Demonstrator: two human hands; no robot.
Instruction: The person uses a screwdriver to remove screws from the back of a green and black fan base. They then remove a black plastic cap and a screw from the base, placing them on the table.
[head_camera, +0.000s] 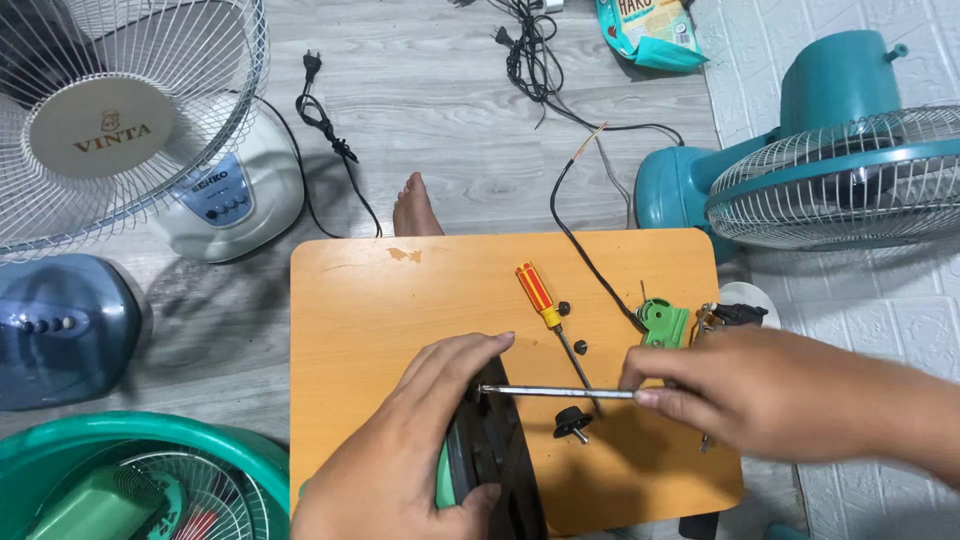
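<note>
Metal rod (556, 392) spans between left hand (400, 455), right hand (760, 395).

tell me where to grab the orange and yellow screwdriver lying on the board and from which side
Grip the orange and yellow screwdriver by its thick ribbed handle, coming from above and the far side of the wooden board. The handle lies flat and clear there, while its thin shaft runs under the metal rod between the left hand and right hand.
</note>
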